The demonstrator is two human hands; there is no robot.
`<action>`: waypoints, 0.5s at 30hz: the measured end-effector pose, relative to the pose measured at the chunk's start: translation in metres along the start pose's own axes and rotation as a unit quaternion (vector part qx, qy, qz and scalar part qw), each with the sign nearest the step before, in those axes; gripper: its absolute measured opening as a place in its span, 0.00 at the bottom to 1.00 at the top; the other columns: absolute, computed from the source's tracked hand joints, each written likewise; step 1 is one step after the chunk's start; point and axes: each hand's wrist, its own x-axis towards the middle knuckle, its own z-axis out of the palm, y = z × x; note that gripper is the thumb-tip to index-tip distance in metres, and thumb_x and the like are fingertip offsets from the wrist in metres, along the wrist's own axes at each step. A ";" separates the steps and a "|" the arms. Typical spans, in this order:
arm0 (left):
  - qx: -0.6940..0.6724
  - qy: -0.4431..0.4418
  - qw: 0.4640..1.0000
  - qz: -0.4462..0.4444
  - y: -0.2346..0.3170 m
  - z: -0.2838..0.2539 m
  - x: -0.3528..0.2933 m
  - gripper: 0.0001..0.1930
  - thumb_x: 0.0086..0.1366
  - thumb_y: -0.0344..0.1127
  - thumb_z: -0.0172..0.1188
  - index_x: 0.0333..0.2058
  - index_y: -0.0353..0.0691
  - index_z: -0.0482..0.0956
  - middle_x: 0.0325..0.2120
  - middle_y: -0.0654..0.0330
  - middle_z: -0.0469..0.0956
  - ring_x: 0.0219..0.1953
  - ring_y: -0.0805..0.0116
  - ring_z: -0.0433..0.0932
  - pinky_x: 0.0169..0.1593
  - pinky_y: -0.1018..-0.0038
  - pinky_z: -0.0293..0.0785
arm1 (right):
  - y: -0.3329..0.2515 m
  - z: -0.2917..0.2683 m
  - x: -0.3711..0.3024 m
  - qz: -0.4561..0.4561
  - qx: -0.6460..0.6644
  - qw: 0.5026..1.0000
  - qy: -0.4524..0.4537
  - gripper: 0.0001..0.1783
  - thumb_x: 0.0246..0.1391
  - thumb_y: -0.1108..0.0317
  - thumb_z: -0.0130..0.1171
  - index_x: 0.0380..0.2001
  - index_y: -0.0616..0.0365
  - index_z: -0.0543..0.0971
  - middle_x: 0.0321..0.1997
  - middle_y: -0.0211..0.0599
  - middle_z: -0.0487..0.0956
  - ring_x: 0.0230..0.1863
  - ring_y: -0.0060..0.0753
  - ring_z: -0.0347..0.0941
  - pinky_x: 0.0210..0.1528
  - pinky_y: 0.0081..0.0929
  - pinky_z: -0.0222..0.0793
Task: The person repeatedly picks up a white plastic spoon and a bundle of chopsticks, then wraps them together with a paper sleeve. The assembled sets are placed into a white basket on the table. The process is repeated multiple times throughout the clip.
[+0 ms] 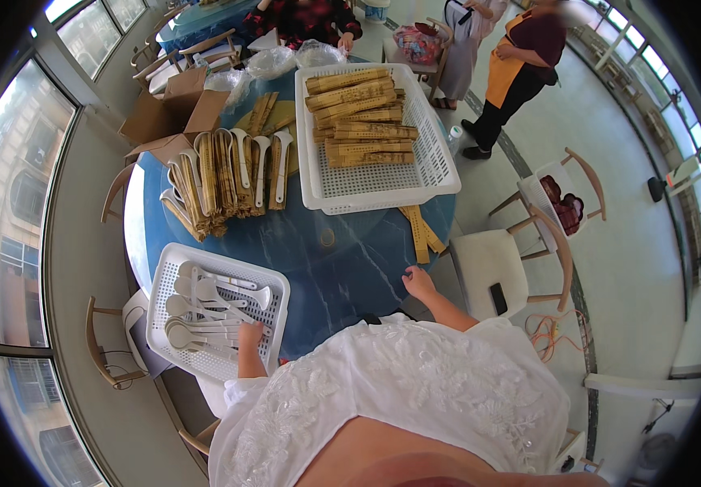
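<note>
"White embroidered cloth (pixel 456 381) covers us. Where are our spoons (pixel 206 288)?"

"In the perforated plastic basket (pixel 232 265), near-left edge of the worktop (pixel 342 276): smooth, round-bowled, handles by our left fingers (pixel 255 328). Pinching? We can't tell."

"Our right fingers (pixel 409 278)?"

"Curled, how tightly we can't tell, by the blue, white-veined worktop's near-right edge; windows (pixel 13 203) stand left."

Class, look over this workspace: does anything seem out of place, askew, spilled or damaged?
A few tan strips lie loose near the right edge of the table, apart from the bundles in the large white basket. An orange cord lies untidily looped on the floor. Nothing appears spilled or damaged.
</note>
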 end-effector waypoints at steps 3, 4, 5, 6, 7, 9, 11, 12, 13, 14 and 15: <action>-0.011 0.004 1.000 0.019 0.006 -0.006 -0.009 0.15 0.56 0.39 0.58 0.20 0.30 0.77 0.11 0.54 0.75 0.12 0.64 0.75 0.19 0.69 0.70 | 0.003 0.006 -0.011 0.014 0.017 1.000 -0.008 0.17 0.51 0.63 0.56 0.43 0.59 0.75 0.36 0.46 0.78 0.39 0.47 0.75 0.43 0.37 0.71; -0.015 0.010 1.000 0.025 0.005 -0.007 -0.016 0.16 0.56 0.39 0.59 0.20 0.30 0.77 0.12 0.54 0.75 0.12 0.65 0.75 0.19 0.69 0.70 | -0.001 0.007 -0.016 0.015 0.032 0.999 -0.021 0.17 0.51 0.63 0.56 0.43 0.59 0.75 0.36 0.46 0.78 0.39 0.47 0.75 0.43 0.36 0.71; -0.013 0.012 0.999 0.027 0.002 -0.008 -0.016 0.16 0.57 0.40 0.59 0.20 0.30 0.77 0.12 0.54 0.75 0.12 0.65 0.75 0.19 0.69 0.70 | -0.010 0.009 -0.019 0.015 0.050 0.998 -0.032 0.17 0.51 0.63 0.56 0.43 0.60 0.75 0.37 0.46 0.79 0.39 0.47 0.75 0.43 0.36 0.71; -0.011 0.015 0.999 0.029 -0.001 -0.009 -0.016 0.16 0.57 0.40 0.59 0.20 0.30 0.78 0.12 0.54 0.76 0.12 0.65 0.75 0.19 0.69 0.70 | -0.019 0.010 -0.021 0.015 0.068 0.997 -0.043 0.17 0.51 0.63 0.56 0.43 0.60 0.75 0.37 0.47 0.79 0.40 0.47 0.76 0.43 0.35 0.71; -0.008 0.014 0.999 0.034 -0.002 -0.009 -0.015 0.17 0.58 0.41 0.59 0.20 0.30 0.78 0.12 0.54 0.76 0.12 0.65 0.75 0.19 0.69 0.70 | -0.026 0.011 -0.024 0.003 0.082 0.996 -0.046 0.16 0.52 0.64 0.56 0.42 0.60 0.75 0.37 0.47 0.79 0.40 0.46 0.76 0.43 0.35 0.71; -0.014 -0.004 0.999 0.032 -0.003 -0.010 -0.013 0.17 0.58 0.42 0.60 0.21 0.31 0.78 0.12 0.55 0.76 0.13 0.65 0.75 0.19 0.70 0.71 | -0.038 0.015 -0.027 -0.022 0.111 0.992 -0.052 0.15 0.53 0.64 0.55 0.41 0.60 0.76 0.37 0.47 0.80 0.40 0.46 0.76 0.43 0.34 0.72; -0.001 -0.009 0.999 0.030 -0.003 -0.010 -0.012 0.19 0.59 0.44 0.60 0.21 0.31 0.78 0.12 0.55 0.76 0.13 0.64 0.76 0.21 0.69 0.72 | -0.045 0.015 -0.026 -0.055 0.109 0.990 -0.072 0.13 0.54 0.65 0.55 0.41 0.58 0.77 0.35 0.43 0.80 0.38 0.40 0.77 0.41 0.31 0.72; -0.001 -0.001 1.000 0.030 -0.003 -0.008 -0.011 0.19 0.59 0.44 0.60 0.22 0.31 0.78 0.13 0.55 0.76 0.14 0.64 0.76 0.22 0.69 0.72 | -0.048 0.015 -0.026 -0.071 0.108 0.988 -0.082 0.12 0.54 0.66 0.55 0.41 0.57 0.77 0.35 0.41 0.80 0.36 0.37 0.77 0.40 0.29 0.72; -0.001 0.008 1.000 0.029 -0.005 -0.007 -0.010 0.19 0.59 0.45 0.59 0.22 0.31 0.78 0.13 0.55 0.77 0.14 0.64 0.77 0.23 0.69 0.73 | -0.053 0.013 -0.027 -0.090 0.117 0.985 -0.090 0.11 0.54 0.66 0.54 0.40 0.59 0.77 0.34 0.41 0.81 0.36 0.36 0.78 0.40 0.29 0.72; 0.000 0.016 0.999 0.028 -0.001 -0.007 -0.012 0.19 0.59 0.45 0.59 0.23 0.31 0.79 0.13 0.55 0.77 0.15 0.64 0.77 0.24 0.69 0.73 | -0.055 0.014 -0.027 -0.090 0.117 0.984 -0.104 0.12 0.55 0.66 0.54 0.40 0.59 0.77 0.34 0.41 0.81 0.36 0.35 0.78 0.40 0.28 0.72; 0.006 0.007 1.000 0.015 0.001 -0.008 -0.015 0.17 0.58 0.44 0.59 0.27 0.31 0.79 0.15 0.54 0.78 0.17 0.63 0.78 0.26 0.68 0.74 | -0.057 0.015 -0.027 -0.090 0.116 0.982 -0.119 0.12 0.55 0.66 0.54 0.40 0.59 0.77 0.34 0.41 0.81 0.36 0.35 0.78 0.40 0.28 0.72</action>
